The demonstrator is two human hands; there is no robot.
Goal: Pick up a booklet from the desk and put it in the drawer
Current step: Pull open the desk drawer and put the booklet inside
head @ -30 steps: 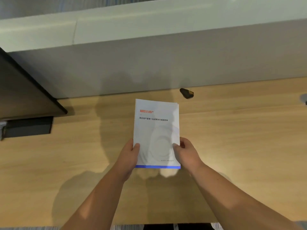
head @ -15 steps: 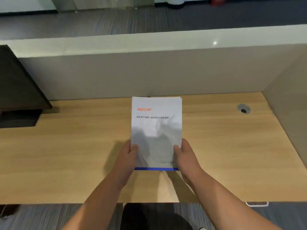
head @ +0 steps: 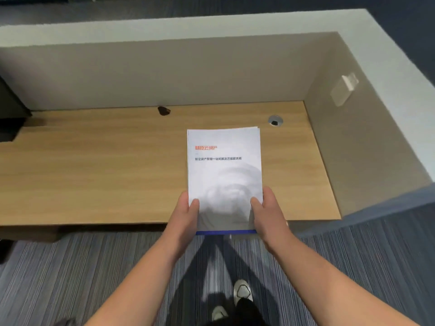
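While we hold the booklet (head: 224, 177) face up above the near right part of the counter (head: 94, 165), its blue bottom edge hangs just past the counter's front edge, over the striped carpet (head: 70, 274). Our left hand (head: 186, 215) pinches the lower left side, thumb on the cover; our right hand (head: 266, 210) pinches the lower right side the same way. Red and dark lettering sits on the upper cover. Beyond the booklet, a round cable grommet (head: 275, 120) lies in the counter's far right corner, and a small dark object (head: 164, 111) rests by the grey partition (head: 164, 74). Below us, our shoes (head: 242, 291) stand on the carpet.
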